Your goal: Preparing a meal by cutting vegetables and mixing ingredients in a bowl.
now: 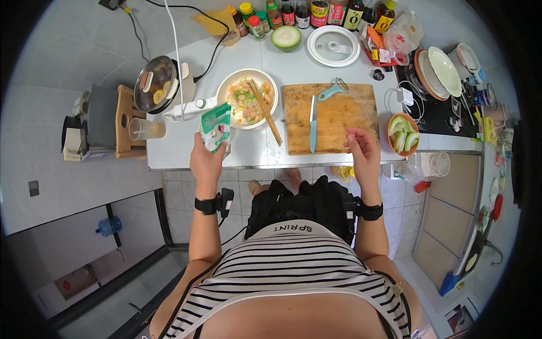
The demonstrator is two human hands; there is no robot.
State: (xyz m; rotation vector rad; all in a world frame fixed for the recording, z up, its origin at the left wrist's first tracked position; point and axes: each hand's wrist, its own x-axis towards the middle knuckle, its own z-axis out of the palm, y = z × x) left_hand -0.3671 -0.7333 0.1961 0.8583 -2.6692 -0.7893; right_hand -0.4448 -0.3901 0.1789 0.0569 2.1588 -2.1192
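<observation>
My left hand (206, 161) grips a green and white seasoning pouch (216, 127) near the counter's front edge. Just beyond it sits a white electric pan (222, 83) holding a mix of pale meat pieces and green slices (245, 104). A pair of wooden chopsticks (266, 113) leans across the pan's rim, their ends over the counter. My right hand (364, 146) hovers over the right front of a wooden cutting board (338, 120), fingers curled and apart, with nothing visible in them. On the board lie a blue-handled knife (313, 127) and a blue peeler (332, 90).
An orange bowl of cut green melon (403, 134) stands right of the board. Behind are a halved melon (286, 38), a glass lid (333, 45) and several sauce bottles (319, 13). Leftward, a covered pot (156, 84) and a plastic cup (147, 129) stand near a white cable (178, 55).
</observation>
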